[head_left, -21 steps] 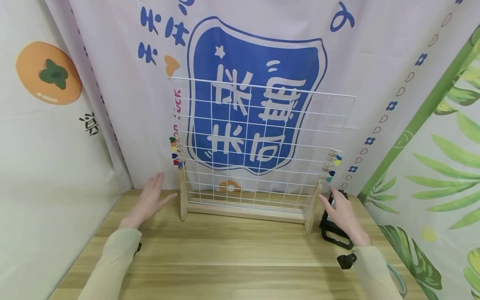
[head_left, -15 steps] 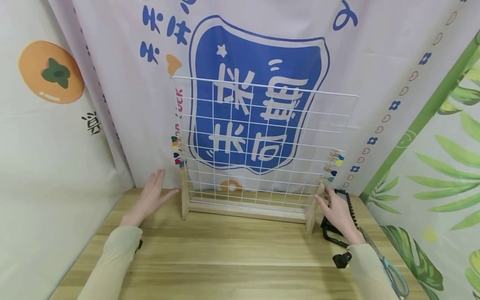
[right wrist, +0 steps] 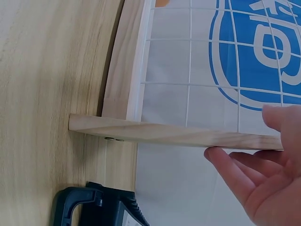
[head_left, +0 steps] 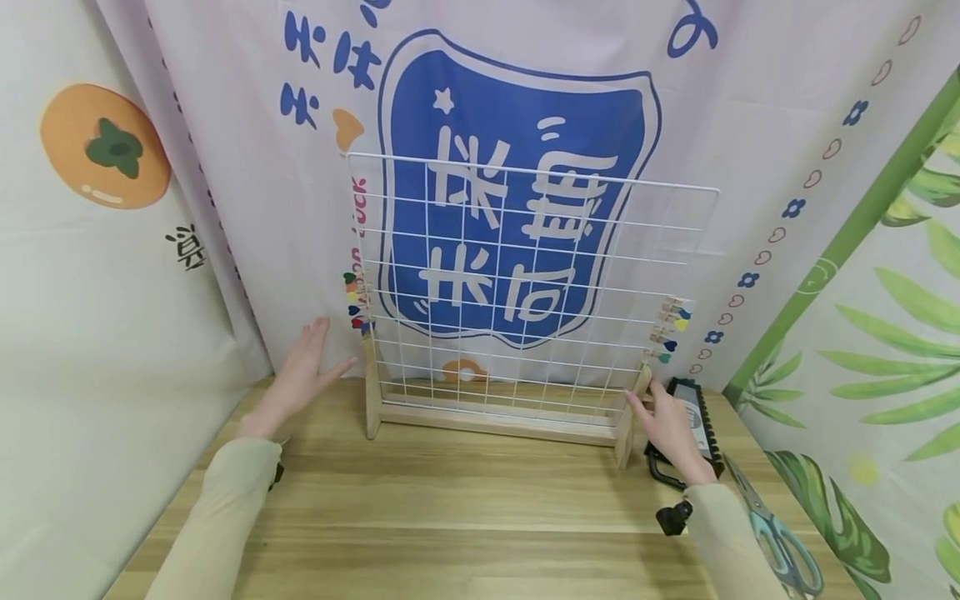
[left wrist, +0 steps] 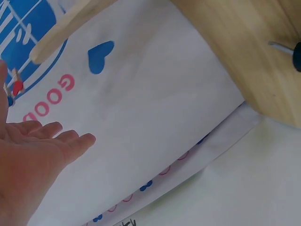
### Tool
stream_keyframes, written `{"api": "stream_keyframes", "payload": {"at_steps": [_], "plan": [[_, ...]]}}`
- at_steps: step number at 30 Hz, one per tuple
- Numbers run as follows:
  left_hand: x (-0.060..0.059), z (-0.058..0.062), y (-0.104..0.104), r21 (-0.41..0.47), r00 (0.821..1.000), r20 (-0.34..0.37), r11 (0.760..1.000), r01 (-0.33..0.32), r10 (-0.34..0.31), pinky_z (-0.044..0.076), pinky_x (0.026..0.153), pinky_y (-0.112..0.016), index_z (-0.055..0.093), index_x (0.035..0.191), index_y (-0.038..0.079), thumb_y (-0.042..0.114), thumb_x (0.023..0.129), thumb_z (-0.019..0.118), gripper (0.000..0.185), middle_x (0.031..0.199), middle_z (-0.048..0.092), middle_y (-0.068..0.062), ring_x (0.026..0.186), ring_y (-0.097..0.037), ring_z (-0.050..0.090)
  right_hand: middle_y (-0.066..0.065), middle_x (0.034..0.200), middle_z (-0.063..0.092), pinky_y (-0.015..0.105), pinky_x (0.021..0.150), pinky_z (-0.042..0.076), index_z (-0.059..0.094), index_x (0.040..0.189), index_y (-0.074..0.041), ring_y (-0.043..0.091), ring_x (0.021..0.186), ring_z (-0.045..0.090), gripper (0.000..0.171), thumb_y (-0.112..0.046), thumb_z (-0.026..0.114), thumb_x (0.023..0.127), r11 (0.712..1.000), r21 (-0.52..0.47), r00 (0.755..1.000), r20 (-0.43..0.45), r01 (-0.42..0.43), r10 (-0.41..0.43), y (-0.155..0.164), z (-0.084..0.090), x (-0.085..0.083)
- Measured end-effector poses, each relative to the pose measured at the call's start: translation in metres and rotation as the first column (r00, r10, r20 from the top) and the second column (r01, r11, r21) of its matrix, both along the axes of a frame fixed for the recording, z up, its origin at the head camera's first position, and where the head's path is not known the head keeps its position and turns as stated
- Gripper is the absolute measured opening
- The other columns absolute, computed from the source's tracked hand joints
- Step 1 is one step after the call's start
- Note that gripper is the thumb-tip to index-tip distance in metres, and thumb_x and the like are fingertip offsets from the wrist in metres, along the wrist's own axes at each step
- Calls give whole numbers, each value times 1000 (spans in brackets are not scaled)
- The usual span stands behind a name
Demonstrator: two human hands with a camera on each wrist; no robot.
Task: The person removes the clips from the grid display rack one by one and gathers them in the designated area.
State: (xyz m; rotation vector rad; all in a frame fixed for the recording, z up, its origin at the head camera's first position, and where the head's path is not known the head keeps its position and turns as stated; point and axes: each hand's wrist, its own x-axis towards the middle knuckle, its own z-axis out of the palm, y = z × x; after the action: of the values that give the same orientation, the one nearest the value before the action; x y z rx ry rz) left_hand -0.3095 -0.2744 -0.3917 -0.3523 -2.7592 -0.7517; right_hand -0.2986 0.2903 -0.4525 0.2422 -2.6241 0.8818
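Observation:
A white wire grid (head_left: 495, 267) stands upright in a wooden stand (head_left: 495, 423) at the back of the table. My right hand (head_left: 671, 425) holds the stand's right upright (right wrist: 188, 133), thumb on one side and fingers on the other in the right wrist view. To the left of the stand, my left hand (head_left: 296, 379) is spread in the air, apart from it and holding nothing. Small wooden pegs with coloured hearts clip onto the grid's left edge (head_left: 358, 308) and right edge (head_left: 671, 325).
Beside my right hand lies a black-handled object (head_left: 693, 417) with a toothed edge, its kind unclear. Scissors (head_left: 776, 533) with blue-grey handles lie at the table's right edge. Printed curtains (head_left: 795, 100) enclose the back and sides of the wooden table (head_left: 465, 525).
My right hand has moved left from above the black object onto the stand's right upright. The scissors have come into fuller view. My left hand has risen slightly.

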Motion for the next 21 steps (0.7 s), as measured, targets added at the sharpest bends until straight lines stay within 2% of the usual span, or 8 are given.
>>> {"api": "stream_keyframes", "payload": {"at_steps": [4, 7, 10, 12, 14, 17, 19, 21], "plan": [[-3, 13, 0, 21, 1000, -8, 1000, 3, -3, 11, 118, -68, 4, 155, -8, 39, 99, 57, 90, 160, 6, -36, 147, -58, 5, 33, 84, 67, 53, 72, 60, 52, 104, 5, 49, 93, 70, 28, -22, 59, 100, 1000, -7, 1000, -23, -3, 3, 0, -1, -1], [-7, 22, 0, 51, 1000, -22, 999, 9, -8, 10, 120, -67, 4, 155, -7, 40, 100, 56, 90, 161, 6, -35, 148, -55, 6, 27, 74, 65, 41, 56, 59, 52, 105, 6, 46, 83, 72, 25, -18, 60, 99, 1000, 0, 999, -40, -4, 4, 0, -2, -2], [-9, 34, 1, 81, 999, -35, 997, 6, -3, 12, 120, -66, 4, 155, -7, 42, 100, 55, 90, 161, 8, -34, 148, -54, 10, 18, 63, 60, 26, 40, 43, 52, 106, 6, 40, 69, 72, 22, -14, 59, 99, 1000, 12, 999, -45, -3, 3, 0, -4, -3], [-11, 41, 1, 95, 999, -32, 996, -1, 4, 14, 120, -66, 4, 156, -6, 44, 100, 54, 90, 162, 9, -33, 149, -53, 12, 16, 60, 57, 24, 37, 35, 52, 106, 7, 38, 62, 70, 21, -12, 58, 100, 1000, 18, 999, -40, 0, 1, 0, -5, -3], [-13, 48, 3, 108, 1000, -27, 994, -8, 11, 16, 119, -66, 5, 156, -6, 44, 100, 54, 89, 162, 10, -33, 148, -53, 14, 19, 63, 60, 25, 39, 42, 51, 106, 7, 39, 67, 71, 22, -13, 58, 99, 1000, 21, 999, -44, 3, -2, 0, -5, -4], [-16, 58, 6, 142, 1000, -25, 990, -12, 16, 18, 119, -66, 7, 156, -5, 43, 101, 53, 86, 162, 12, -32, 148, -52, 16, 29, 77, 66, 39, 53, 58, 51, 106, 7, 45, 79, 72, 22, -12, 59, 99, 1000, 23, 999, -54, 8, -7, -1, -6, -4], [-17, 66, 9, 175, 999, -29, 984, -18, 24, 19, 118, -66, 10, 156, -4, 43, 101, 53, 84, 162, 15, -30, 148, -51, 18, 33, 88, 68, 47, 64, 61, 51, 105, 6, 47, 86, 72, 21, -12, 59, 99, 1000, 16, 998, -58, 11, -10, -1, -6, -5], [-20, 72, 11, 221, 999, -37, 975, -17, 26, 21, 119, -64, 14, 156, -4, 43, 101, 52, 82, 162, 18, -30, 148, -50, 20, 33, 92, 68, 50, 69, 60, 51, 104, 5, 47, 88, 71, 20, -12, 60, 99, 1000, 10, 998, -56, 13, -13, -2, -6, -4]]}}
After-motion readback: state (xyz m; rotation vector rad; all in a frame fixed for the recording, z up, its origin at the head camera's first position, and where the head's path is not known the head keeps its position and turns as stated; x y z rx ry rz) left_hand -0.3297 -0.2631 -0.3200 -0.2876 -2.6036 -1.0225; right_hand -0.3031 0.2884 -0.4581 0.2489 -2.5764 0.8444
